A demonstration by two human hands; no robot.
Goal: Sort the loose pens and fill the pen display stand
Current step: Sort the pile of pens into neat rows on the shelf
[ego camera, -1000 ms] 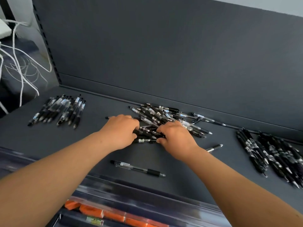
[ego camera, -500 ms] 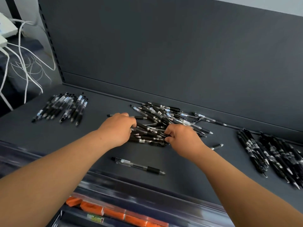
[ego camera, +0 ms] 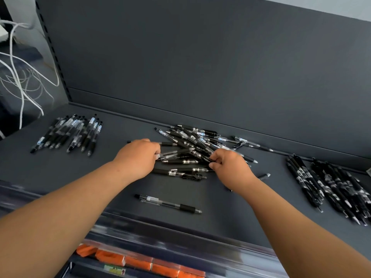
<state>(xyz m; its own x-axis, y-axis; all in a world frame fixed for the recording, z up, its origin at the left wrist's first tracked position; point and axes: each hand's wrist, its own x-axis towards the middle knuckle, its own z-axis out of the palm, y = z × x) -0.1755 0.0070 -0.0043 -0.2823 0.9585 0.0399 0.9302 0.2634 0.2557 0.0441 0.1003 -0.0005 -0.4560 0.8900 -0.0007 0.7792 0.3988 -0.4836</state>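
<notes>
Change: the two hands, close together over the near side of the loose pile (ego camera: pixel 192 143) a second ago, now sit further apart, and two black pens at the pile's near edge lie uncovered between them.
Left hand (ego camera: pixel 138 157): knuckles up, fingers curled round pen ends at the pile's left edge, gripping them.
Right hand (ego camera: pixel 228 163): fingers and thumb pinch pens at the pile's near right edge.
Loose pile: black and clear pens crossed over one another, mid-shelf, near the back panel (ego camera: pixel 200 67).
Left row (ego camera: pixel 70 133): clear-barrelled pens laid side by side, well apart from the pile.
Right heap (ego camera: pixel 331 187): black pens bunched roughly parallel at the shelf's right end.
Single pen (ego camera: pixel 167 203): alone between the forearms, nearer the front edge.
Shelf (ego camera: pixel 60 177): dark grey, flat.
Orange packs (ego camera: pixel 138 262): on a lower level under the front edge, blurred.
White cables (ego camera: pixel 18 81): hanging beyond the shelf's left side.
</notes>
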